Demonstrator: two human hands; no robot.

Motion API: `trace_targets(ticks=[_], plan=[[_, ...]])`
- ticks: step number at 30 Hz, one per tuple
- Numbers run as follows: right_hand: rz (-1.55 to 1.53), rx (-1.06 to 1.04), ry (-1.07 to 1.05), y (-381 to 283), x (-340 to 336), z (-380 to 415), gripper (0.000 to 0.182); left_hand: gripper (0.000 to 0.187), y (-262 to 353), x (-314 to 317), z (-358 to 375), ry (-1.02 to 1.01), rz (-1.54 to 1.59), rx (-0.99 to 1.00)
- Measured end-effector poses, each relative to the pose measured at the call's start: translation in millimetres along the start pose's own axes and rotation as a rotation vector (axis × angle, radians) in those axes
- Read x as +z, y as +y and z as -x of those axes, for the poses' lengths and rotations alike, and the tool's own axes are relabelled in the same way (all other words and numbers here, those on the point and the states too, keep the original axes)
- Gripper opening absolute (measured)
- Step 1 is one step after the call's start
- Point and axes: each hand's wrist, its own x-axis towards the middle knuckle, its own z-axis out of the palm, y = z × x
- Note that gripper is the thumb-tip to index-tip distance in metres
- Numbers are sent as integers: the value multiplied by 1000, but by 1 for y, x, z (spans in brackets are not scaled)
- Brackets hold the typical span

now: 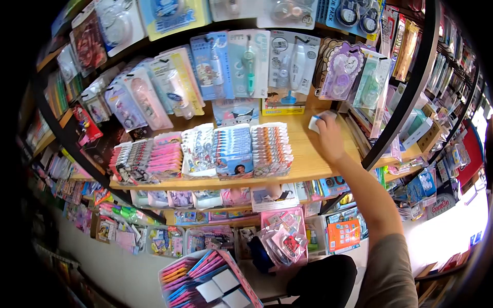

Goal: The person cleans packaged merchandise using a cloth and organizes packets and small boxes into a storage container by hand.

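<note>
My right hand (329, 137) reaches onto the right part of the wooden shelf (328, 163). Its fingers are closed on a small white wipe (314, 123) with a hint of blue, pressed against the board; much of the wipe is hidden under the fingers. Left of the hand stand clear boxes packed with pens: orange-and-white pens (272, 149), blue-and-white pens (233, 149), white packets (198, 149) and pink pens (165, 154). Behind it hang carded items, among them a purple scalloped pack (341, 74). My left hand does not show.
A black shelf post (405, 92) rises right of my arm. Below, a box of colourful pens (192, 277) and a pile of clear-bagged items (282, 244) sit near my knee (326, 277). Lower shelves and bins (165, 241) hold packaged goods.
</note>
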Motion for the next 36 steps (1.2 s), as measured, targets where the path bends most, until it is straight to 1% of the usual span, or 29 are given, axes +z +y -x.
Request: trace_targets(ticks=[1,3,4,7,8,10,12,13,14,15,16,17,18,19,20,22,25,28,32,33,36], plan=[[-111,-13,-22,-8,-13,7,28,60,-2,-6,1,-32,11,13],[-121,9,-30,-27,-45,26,32,61,-5,-22,2,-111,42,40],[-183,-48,-4,-34,-66,36,33,62,-9,-33,2,-162,58,55],[-466,71,99,-79,-139,49,33,63,-17,-46,-5,-319,110,71],[-631,205,93,-90,-154,58,33,63,-20,-50,-6,-352,116,74],[-1038,415,8,-124,-199,63,34,64,-22,-52,-5,-370,138,37],[-1325,457,-166,-153,-241,62,34,64,-22,-50,-3,-383,159,4],[-1415,538,-252,-166,-253,68,34,63,-22,-47,-2,-388,172,-4],[-1495,521,-350,-177,-262,73,36,63,-22,-43,0,-396,185,-9],[-1513,370,-432,-185,-262,82,37,65,-24,-36,1,-320,168,16],[-1611,336,-524,-202,-270,87,39,63,-23,-33,2,-354,170,31],[-1661,346,-660,-214,-272,96,41,62,-21,-33,3,-388,172,46],[-1534,167,-656,-225,-262,108,44,60,-21,-32,4,-421,172,61],[-1508,70,-664,-239,-261,114,44,59,-21,-32,4,-428,187,42],[-1540,90,-662,-252,-260,121,41,58,-20,-32,5,-442,187,45],[-1548,215,-724,-264,-250,131,39,58,-18,-31,5,-470,183,51],[-1512,231,-718,-261,-255,127,38,56,-20,-37,-1,-471,208,59],[-1770,314,-767,-244,-260,123,39,55,-22,-40,2,-443,229,51],[-1577,151,-782,-257,-256,127,37,54,-17,-36,2,-434,234,44],[-1539,112,-740,-264,-250,130,38,54,-18,-35,0,-439,235,30],[-1279,-48,-677,-269,-240,131,39,53,-20,-33,-2,-459,220,24]])
